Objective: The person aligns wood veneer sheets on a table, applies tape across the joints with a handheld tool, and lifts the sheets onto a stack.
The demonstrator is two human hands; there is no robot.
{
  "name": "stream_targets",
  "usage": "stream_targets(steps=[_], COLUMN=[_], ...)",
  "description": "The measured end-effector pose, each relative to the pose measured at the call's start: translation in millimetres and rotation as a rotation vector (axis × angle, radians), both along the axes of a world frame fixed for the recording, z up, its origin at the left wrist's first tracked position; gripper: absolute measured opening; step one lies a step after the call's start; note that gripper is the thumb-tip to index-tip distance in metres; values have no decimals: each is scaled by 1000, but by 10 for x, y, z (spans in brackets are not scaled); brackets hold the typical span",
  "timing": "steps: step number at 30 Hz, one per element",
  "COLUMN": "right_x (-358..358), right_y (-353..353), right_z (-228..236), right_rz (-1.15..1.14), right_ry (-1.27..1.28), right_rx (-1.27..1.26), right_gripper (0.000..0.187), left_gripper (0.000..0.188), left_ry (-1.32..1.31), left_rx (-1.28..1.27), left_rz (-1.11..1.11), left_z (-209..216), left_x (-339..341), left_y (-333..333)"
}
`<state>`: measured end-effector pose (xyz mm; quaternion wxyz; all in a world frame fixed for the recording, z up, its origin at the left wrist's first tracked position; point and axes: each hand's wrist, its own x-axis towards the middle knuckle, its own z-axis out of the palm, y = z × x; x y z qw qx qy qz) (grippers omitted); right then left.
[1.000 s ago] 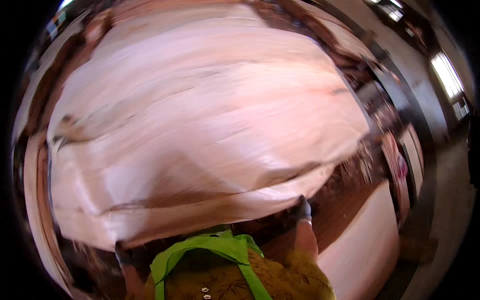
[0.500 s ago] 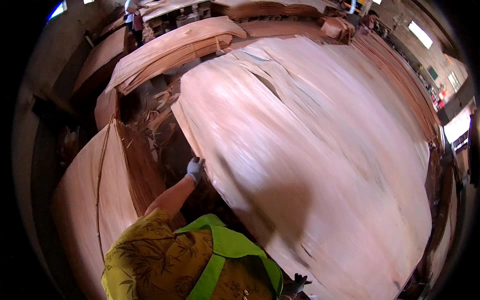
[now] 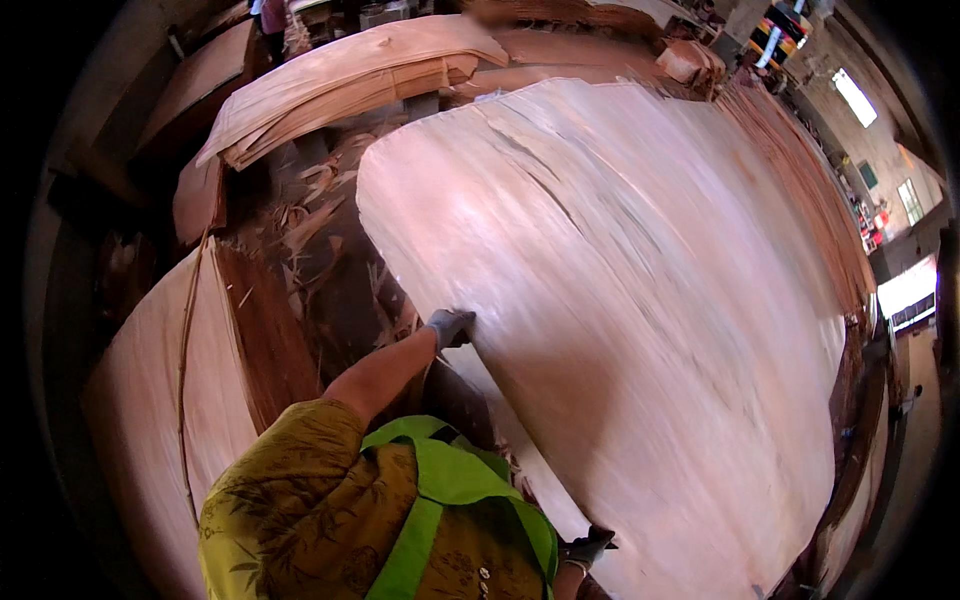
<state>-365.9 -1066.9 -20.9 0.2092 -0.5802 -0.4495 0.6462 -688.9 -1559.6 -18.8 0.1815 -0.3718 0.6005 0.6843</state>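
Observation:
A large, thin, pale wood veneer sheet (image 3: pixel 600 290) lies across the top of a pile, with long wavy splits along its grain. My left hand (image 3: pixel 452 327), in a grey glove, is closed on the sheet's near left edge. Farther down that same edge, close to the lower border, my right hand (image 3: pixel 587 547) in a dark glove is closed on it too. Between my hands the edge looks slightly raised, and a strip of another pale sheet (image 3: pixel 510 425) shows beneath. My fingertips are partly hidden.
Left of me stands a stack of veneer (image 3: pixel 165 400) with a thin stick (image 3: pixel 186 370) lying along it. Torn veneer scraps (image 3: pixel 315 215) litter the floor ahead. More veneer stacks (image 3: pixel 350 75) lie at the far side, and a person (image 3: pixel 272 18) stands at the far left.
My left hand has moved right with the sheet's edge, and my right hand has come up onto that edge. The top sheet has shifted, uncovering a strip below. My view has turned slightly.

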Motion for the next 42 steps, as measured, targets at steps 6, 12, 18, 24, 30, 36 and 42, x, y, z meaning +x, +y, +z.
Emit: stream_targets(steps=[6, 12, 18, 24, 30, 36, 42], right_x=[161, 107, 620, 323, -133, -543, -1810], right_y=[131, 33, 746, 634, 348, -61, -1064], right_z=[-224, 249, 99, 94, 206, 456, 735], right_rz=[-102, -8, -126, -73, -6, -10, 136], right_ry=[146, 120, -153, -156, -150, -98, 77], right_rx=[34, -94, -17, 78, 113, 172, 131], right_gripper=[28, 34, 47, 40, 34, 29, 25], left_gripper=[46, 42, 35, 33, 37, 37, 27], left_ry=[205, 230, 111, 235, -106, -83, -78], left_rx=[-175, -89, 32, -226, -129, -195, 103], left_rz=[-573, -265, -394, -309, -294, -453, -174], left_z=[-420, -482, -207, 328, -242, -754, -319], left_x=[-84, 55, 720, 995, 882, 824, 686], left_y=[-331, -209, 410, 382, 17, -675, -1511])
